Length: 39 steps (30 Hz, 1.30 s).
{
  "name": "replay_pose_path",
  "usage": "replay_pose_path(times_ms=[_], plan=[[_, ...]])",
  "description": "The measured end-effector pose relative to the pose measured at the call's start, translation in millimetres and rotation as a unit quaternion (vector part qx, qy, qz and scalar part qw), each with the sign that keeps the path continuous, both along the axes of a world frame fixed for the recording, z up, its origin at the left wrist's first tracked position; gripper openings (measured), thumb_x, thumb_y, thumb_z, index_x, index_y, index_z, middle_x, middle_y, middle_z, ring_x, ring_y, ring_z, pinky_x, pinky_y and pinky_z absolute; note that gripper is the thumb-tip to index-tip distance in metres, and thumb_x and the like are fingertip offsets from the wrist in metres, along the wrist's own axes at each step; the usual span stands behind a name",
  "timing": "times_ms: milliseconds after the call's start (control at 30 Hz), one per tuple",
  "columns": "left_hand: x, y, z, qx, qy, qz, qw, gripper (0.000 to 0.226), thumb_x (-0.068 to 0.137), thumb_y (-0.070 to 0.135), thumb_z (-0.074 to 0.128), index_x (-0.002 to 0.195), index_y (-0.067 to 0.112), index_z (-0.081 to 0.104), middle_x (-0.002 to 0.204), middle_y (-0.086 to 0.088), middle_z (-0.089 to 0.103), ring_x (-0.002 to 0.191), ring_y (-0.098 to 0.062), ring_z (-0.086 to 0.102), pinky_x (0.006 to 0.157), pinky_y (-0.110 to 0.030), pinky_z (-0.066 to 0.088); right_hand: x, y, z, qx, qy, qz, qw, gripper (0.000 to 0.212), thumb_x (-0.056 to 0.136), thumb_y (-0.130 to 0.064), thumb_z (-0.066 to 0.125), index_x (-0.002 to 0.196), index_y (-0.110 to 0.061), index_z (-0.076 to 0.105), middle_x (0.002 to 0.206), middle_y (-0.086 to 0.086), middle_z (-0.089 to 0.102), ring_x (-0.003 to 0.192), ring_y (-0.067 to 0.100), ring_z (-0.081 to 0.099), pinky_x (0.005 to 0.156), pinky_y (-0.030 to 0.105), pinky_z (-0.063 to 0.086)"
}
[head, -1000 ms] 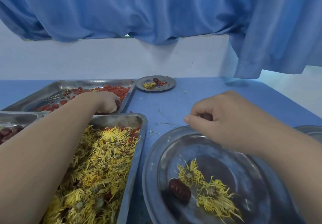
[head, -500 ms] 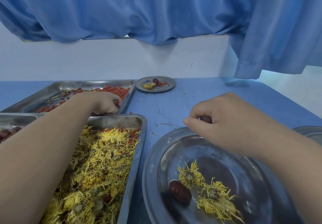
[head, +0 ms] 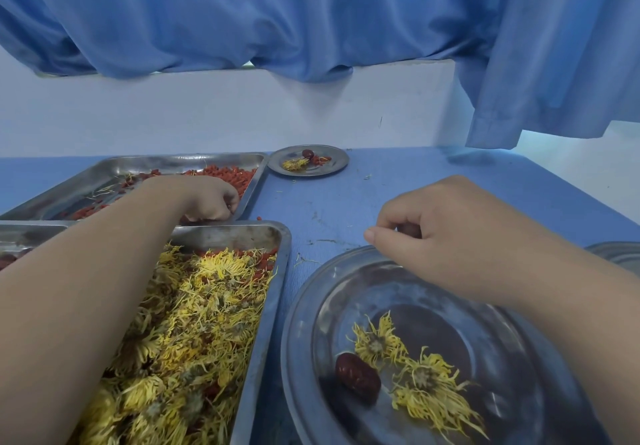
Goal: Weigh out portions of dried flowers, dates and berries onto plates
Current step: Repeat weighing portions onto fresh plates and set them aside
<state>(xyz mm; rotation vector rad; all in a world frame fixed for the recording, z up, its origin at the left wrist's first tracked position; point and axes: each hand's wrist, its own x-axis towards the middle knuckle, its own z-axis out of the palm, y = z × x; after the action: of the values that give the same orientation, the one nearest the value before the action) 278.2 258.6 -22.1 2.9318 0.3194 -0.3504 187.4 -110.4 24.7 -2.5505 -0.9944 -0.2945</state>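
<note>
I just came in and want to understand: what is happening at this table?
A person is portioning ingredients. The left hand reaches into the far tray, fingers curled among the red berries; whether it grips any is hidden. The right hand hovers, curled, over the near plate, which holds one red date and two dried chrysanthemum flowers. A small plate farther back carries all three.
</note>
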Motion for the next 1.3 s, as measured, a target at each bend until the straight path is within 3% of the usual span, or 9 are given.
replay_pose_path(times_ms=[233,400,533,633,700,900,1033,1133,1300], plan=[[-1.7,1.3,1.2,-0.003,-0.003,0.020,1.000,0.024,0.082,0.006,0.059,0.072,0.025,0.067,0.080,-0.005,0.067,0.068,-0.026,0.057,0.062,-0.034,0.049,-0.2,-0.1,0.2,0.000,-0.003,-0.001,1.000,0.033,0.084,-0.053,0.048,0.062,-0.030,0.057,0.068,-0.039,0.050,0.059,0.000,0.050,0.048,0.025,0.032],[-4.5,-6.5,3.8,0.035,-0.005,0.022,0.999,0.028,0.083,-0.001,0.057,0.078,0.025,0.068,0.091,-0.002,0.067,0.087,-0.026,0.065,0.067,-0.033,0.052,-0.8,-0.4,1.7,-0.004,-0.008,0.001,1.000,0.035,0.084,-0.052,0.047,0.056,-0.030,0.052,0.067,-0.041,0.049,0.063,-0.007,0.048,0.047,0.024,0.028],[-9.2,-7.5,6.1,0.045,-0.004,0.030,0.999,0.025,0.082,-0.002,0.056,0.082,0.019,0.070,0.088,-0.001,0.067,0.079,-0.021,0.064,0.066,-0.034,0.054,-0.7,-0.8,1.8,-0.003,-0.006,-0.002,1.000,0.035,0.082,-0.053,0.046,0.057,-0.030,0.053,0.066,-0.040,0.050,0.062,-0.006,0.048,0.048,0.025,0.029],[-13.7,-5.0,9.7,0.025,-0.034,0.045,0.998,0.019,0.081,-0.002,0.059,0.081,0.012,0.072,0.074,-0.003,0.069,0.061,-0.017,0.063,0.052,-0.027,0.051,-0.7,-1.3,2.6,0.001,-0.012,-0.002,1.000,0.036,0.082,-0.052,0.046,0.058,-0.027,0.053,0.065,-0.038,0.050,0.062,-0.005,0.048,0.048,0.026,0.029],[-15.4,-2.3,14.9,0.004,-0.067,0.052,0.996,0.019,0.080,-0.003,0.060,0.078,0.012,0.071,0.066,-0.001,0.069,0.052,-0.011,0.065,0.045,-0.021,0.047,-0.9,-2.0,3.4,0.006,-0.015,-0.001,1.000,0.036,0.082,-0.052,0.046,0.061,-0.025,0.055,0.066,-0.037,0.051,0.062,-0.004,0.048,0.048,0.027,0.030],[-21.3,8.3,25.7,-0.107,-0.146,0.071,0.981,0.013,0.083,-0.004,0.063,0.083,0.008,0.068,0.078,-0.005,0.071,0.057,-0.012,0.071,0.055,-0.023,0.052,-1.3,-2.8,4.9,0.003,-0.009,0.000,1.000,0.034,0.084,-0.050,0.048,0.061,-0.026,0.056,0.064,-0.038,0.050,0.061,-0.005,0.048,0.047,0.025,0.029],[-28.0,10.4,26.7,-0.129,-0.149,0.084,0.977,0.014,0.080,-0.007,0.069,0.081,0.007,0.068,0.063,0.000,0.071,0.058,-0.014,0.071,0.060,-0.024,0.053,-1.1,-2.5,4.4,0.005,-0.011,0.005,1.000,0.034,0.085,-0.049,0.049,0.060,-0.026,0.055,0.063,-0.037,0.051,0.059,-0.002,0.048,0.047,0.026,0.031],[-33.6,10.2,26.6,-0.169,-0.164,0.097,0.967,0.015,0.081,-0.010,0.068,0.082,0.005,0.068,0.074,-0.011,0.071,0.069,-0.024,0.072,0.066,-0.028,0.058,-0.5,-2.6,3.8,0.008,-0.008,0.005,1.000,0.035,0.085,-0.048,0.049,0.061,-0.025,0.056,0.062,-0.036,0.051,0.058,-0.001,0.048,0.047,0.026,0.031],[-42.3,-3.2,33.8,-0.316,-0.203,0.116,0.919,0.016,0.083,-0.013,0.064,0.087,0.001,0.069,0.093,-0.017,0.069,0.078,-0.023,0.072,0.059,-0.019,0.058,0.6,-5.3,5.3,0.012,0.000,-0.004,1.000,0.035,0.085,-0.046,0.050,0.057,-0.025,0.054,0.061,-0.033,0.052,0.058,-0.003,0.047,0.048,0.026,0.030]])
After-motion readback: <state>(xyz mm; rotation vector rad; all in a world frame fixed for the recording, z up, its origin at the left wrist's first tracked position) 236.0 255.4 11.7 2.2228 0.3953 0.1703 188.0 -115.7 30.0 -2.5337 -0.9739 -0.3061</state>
